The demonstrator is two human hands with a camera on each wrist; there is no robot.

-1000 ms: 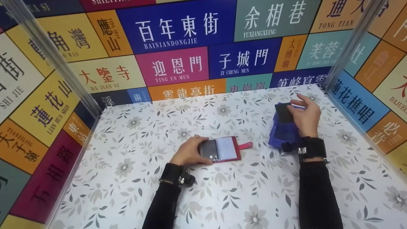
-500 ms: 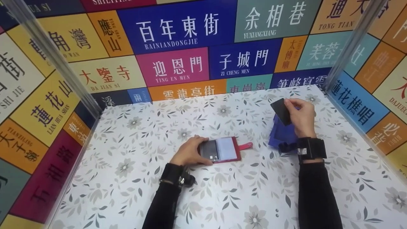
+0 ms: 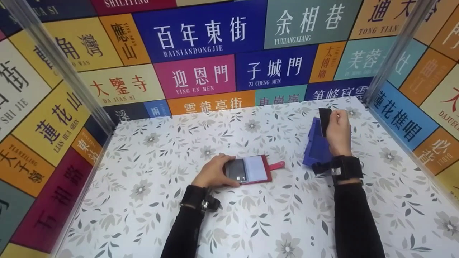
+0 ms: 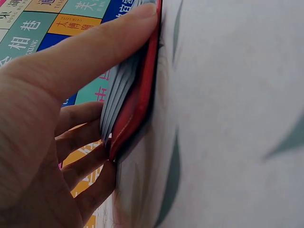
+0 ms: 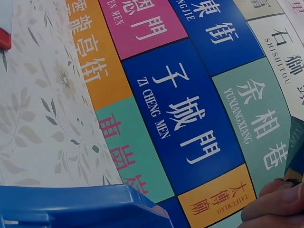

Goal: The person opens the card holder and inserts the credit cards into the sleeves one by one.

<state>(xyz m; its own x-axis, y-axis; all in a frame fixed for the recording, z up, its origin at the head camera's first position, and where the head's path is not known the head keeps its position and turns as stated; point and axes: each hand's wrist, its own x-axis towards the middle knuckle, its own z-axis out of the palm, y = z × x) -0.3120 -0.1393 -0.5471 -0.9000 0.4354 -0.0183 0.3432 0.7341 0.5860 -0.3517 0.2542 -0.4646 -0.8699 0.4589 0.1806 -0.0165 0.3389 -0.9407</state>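
A red card holder (image 3: 269, 167) with clear plastic sleeves and a snap strap lies opened flat on the table. My left hand (image 3: 211, 172) holds its left side, the thumb at the near edge and the fingers at the far edge. In the left wrist view, several leaves (image 4: 116, 102) fan up from the red cover (image 4: 149, 80). My right hand (image 3: 339, 130) pinches a thin black card (image 3: 324, 121), raised nearly on edge above a blue plastic box (image 3: 317, 143). The right wrist view shows only part of the right hand's fingers (image 5: 278, 204).
The blue box stands at the right rear of the flower-patterned table (image 3: 172, 215). Walls with colourful street-name signs (image 3: 200, 36) enclose the back and both sides, with clear corner strips (image 3: 391, 61) at the joints.
My right hand has lifted the black card from over the blue box and turned it nearly edge-on. The left hand and the card holder have stayed in place.
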